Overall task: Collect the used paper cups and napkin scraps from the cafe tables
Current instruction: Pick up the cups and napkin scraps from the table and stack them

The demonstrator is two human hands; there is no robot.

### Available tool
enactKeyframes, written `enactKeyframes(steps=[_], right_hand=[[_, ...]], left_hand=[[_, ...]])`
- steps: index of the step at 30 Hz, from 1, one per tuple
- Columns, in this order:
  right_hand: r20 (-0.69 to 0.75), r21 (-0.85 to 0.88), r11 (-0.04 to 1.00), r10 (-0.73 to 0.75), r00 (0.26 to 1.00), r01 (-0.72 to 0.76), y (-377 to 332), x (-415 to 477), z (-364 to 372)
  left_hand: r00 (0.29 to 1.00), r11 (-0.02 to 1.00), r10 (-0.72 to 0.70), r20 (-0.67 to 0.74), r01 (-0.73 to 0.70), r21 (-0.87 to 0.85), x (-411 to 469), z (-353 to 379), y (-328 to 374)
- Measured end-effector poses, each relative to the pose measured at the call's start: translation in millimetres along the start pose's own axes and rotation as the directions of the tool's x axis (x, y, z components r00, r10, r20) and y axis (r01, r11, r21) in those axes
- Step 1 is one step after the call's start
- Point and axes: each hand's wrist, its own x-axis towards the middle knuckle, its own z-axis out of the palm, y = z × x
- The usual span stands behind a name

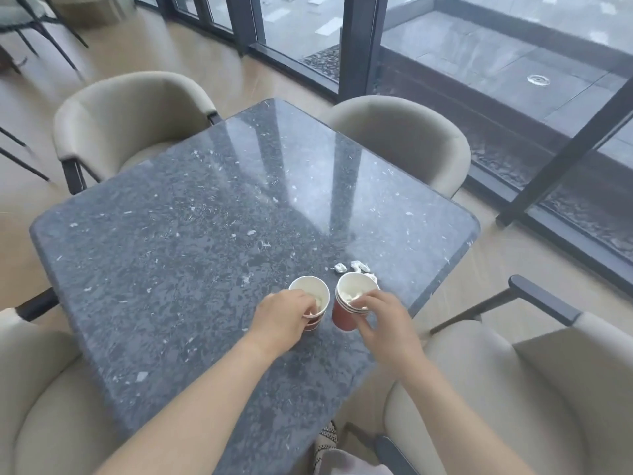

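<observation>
Two stacks of red paper cups with white insides stand on the dark speckled table (191, 234), near its right front edge. My left hand (282, 320) grips the rim of the left stack (308, 291), fingers curled into the cup. My right hand (383, 320) pinches the rim of the right stack (344, 317), which holds crumpled white napkin. Loose napkin scraps (359, 266) lie on the table just behind the right stack, with a smaller one (339, 268) beside them.
Beige padded chairs stand around the table: far left (130, 118), far right (404, 138), near left (44, 399), near right (513, 389). Glass doors with dark frames (356, 46) run along the back and right.
</observation>
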Motion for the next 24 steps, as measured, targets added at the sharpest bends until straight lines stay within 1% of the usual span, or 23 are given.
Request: enactKeyframes(steps=[3, 6, 9, 12, 16, 20, 24], right_hand=[[0.06, -0.005, 1.0, 0.017, 0.998, -0.017, 8, 8, 14], [0.131, -0.037, 0.998, 0.056, 0.99, -0.052, 13, 16, 27], [0.161, -0.064, 0.997, 0.05, 0.986, -0.04, 13, 25, 34], [0.15, -0.057, 0.998, 0.032, 0.988, -0.023, 13, 31, 32], [0.087, -0.004, 1.0, 0.031, 0.996, -0.031, 18, 41, 20], [0.029, 0.005, 0.998, 0.058, 0.998, -0.058, 29, 58, 8], [0.043, -0.027, 0.994, 0.11, 0.993, -0.109, 48, 77, 2]], left_hand=[[0.999, 1.0, -0.024, 0.04, 0.023, 0.015, 2, 10, -6], [0.997, 0.997, -0.07, 0.025, 0.07, -0.013, 8, 17, -8], [0.995, 0.995, -0.097, 0.007, 0.097, -0.032, 18, 19, -4], [0.996, 0.996, -0.084, -0.02, 0.083, -0.044, 28, 15, -1], [0.993, 0.995, -0.062, -0.1, 0.053, -0.087, 44, 5, -6], [0.992, 0.995, -0.037, -0.117, 0.026, -0.095, 66, 3, -3], [0.993, 0.991, -0.044, -0.112, 0.029, -0.131, 86, 14, 2]])
